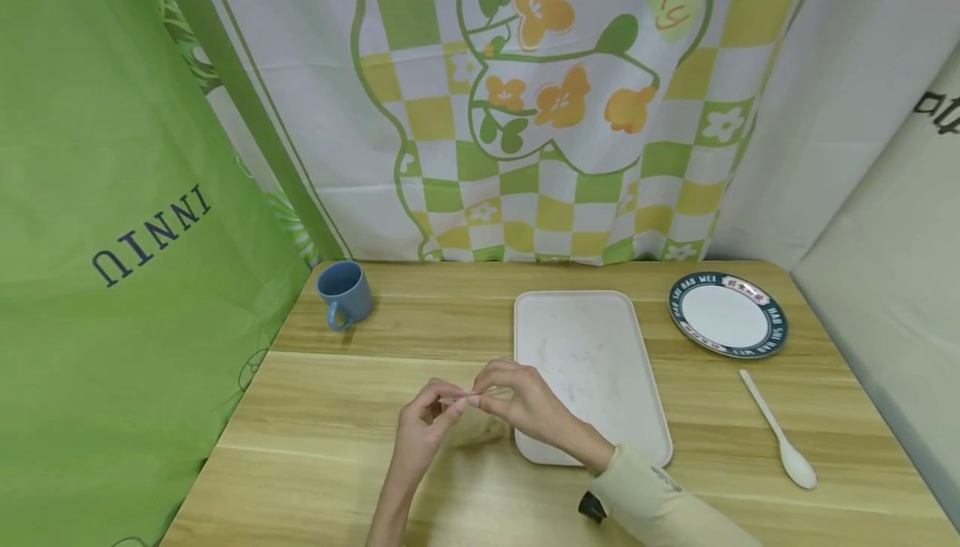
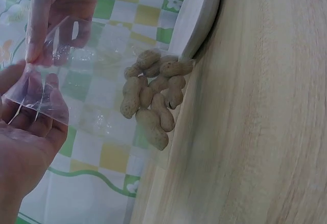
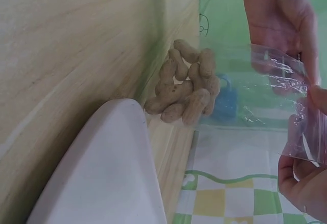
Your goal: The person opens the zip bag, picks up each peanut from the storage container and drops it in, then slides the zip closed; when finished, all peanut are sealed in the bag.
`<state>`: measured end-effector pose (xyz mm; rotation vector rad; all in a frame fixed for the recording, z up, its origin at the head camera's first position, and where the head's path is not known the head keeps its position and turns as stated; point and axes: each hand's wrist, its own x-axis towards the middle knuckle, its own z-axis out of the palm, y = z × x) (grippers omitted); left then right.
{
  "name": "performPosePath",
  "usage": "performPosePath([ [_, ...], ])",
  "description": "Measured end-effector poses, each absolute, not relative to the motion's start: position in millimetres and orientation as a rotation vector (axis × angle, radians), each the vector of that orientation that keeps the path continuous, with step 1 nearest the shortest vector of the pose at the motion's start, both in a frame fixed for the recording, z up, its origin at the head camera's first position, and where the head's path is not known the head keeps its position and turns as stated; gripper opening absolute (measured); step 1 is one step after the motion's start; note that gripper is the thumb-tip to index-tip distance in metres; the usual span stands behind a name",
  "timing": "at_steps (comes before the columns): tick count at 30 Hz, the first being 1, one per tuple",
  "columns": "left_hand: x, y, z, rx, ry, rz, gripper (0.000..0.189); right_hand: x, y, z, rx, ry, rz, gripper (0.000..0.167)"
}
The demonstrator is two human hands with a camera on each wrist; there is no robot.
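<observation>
My left hand [image 1: 424, 429] and right hand [image 1: 525, 401] meet above the table, by the left edge of the white tray [image 1: 591, 372]. Between them hangs a clear zip bag [image 2: 84, 88], its top edge pinched by the fingers of both hands. Several unshelled peanuts [image 2: 153, 127] lie gathered at the bottom of the bag, just above the wooden table. In the right wrist view the same peanuts [image 3: 184, 88] show through the plastic, beside the tray's corner [image 3: 112, 152]. Whether the bag's mouth is parted, I cannot tell.
A blue mug [image 1: 344, 293] stands at the back left of the wooden table [image 1: 315, 414]. At the back right lies a plate [image 1: 726, 316] with a dark patterned rim. A white spoon [image 1: 780, 434] rests in front of it. Printed curtains [image 1: 525, 205] hang behind.
</observation>
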<state>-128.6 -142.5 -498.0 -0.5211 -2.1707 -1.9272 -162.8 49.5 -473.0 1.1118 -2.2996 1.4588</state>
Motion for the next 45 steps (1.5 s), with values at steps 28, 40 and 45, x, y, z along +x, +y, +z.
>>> performPosePath([
  [28, -130.5, -137.6, -501.0, -0.664, -2.085, -1.939, 0.010, -145.1, 67.3, -450.7, 0.821, -2.358, 1.846, 0.004],
  [40, -130.2, -134.5, -499.8, -0.573, -2.112, -1.914, 0.006, -154.6, 73.0, -478.0, 0.735, -2.346, 2.003, 0.004],
  [45, -128.7, -137.8, -497.2, -0.650, -2.131, -1.911, 0.008, -155.1, 74.2, -474.7, 0.693, -2.384, 2.021, 0.006],
])
